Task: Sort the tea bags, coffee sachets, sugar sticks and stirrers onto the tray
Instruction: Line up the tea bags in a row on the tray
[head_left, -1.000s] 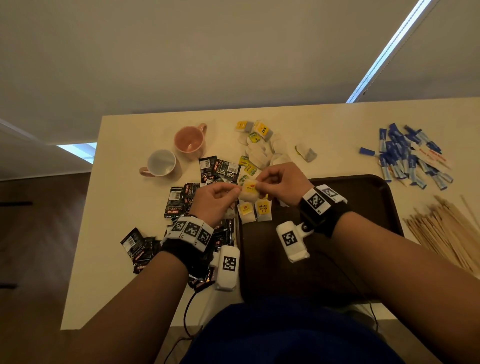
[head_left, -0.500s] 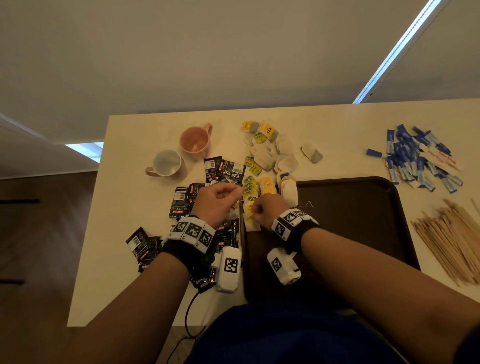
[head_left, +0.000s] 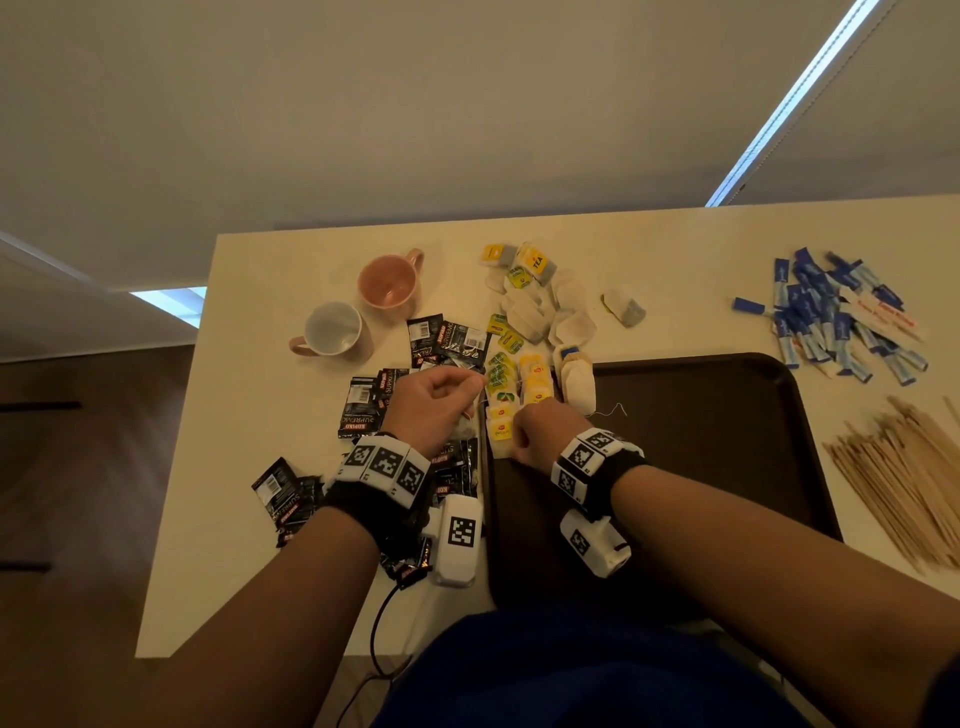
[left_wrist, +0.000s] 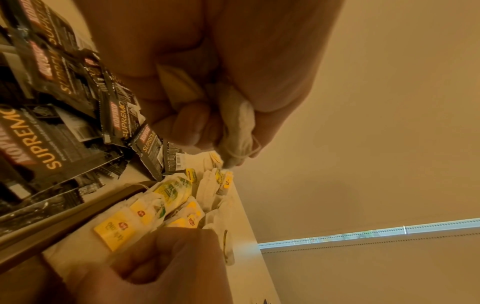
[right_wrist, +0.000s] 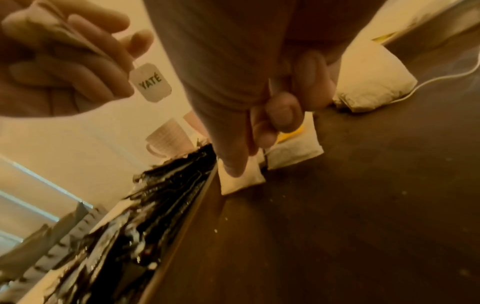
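A pale surface (head_left: 249, 519) carries it all: dark tray (head_left: 727, 467) at the near edge, black coffee sachets (head_left: 363, 410) scattered to its left, two mugs (head_left: 358, 312) beyond them, loose tea bags (head_left: 540, 306) behind the tray, blue sugar sticks (head_left: 826, 317) far right, and wooden stirrers (head_left: 904, 478) heaped near right.

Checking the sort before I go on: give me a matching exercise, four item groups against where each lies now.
Items:
1. stirrers
2. sugar sticks
3. coffee sachets
4. yellow-tag tea bags

Places:
A. tray's far-left corner
B. table, left of tray, by the mugs
C. table, right of tray, nearer side
D. table, beyond tray's far-right corner

Pairs: 1-C, 2-D, 3-B, 4-A
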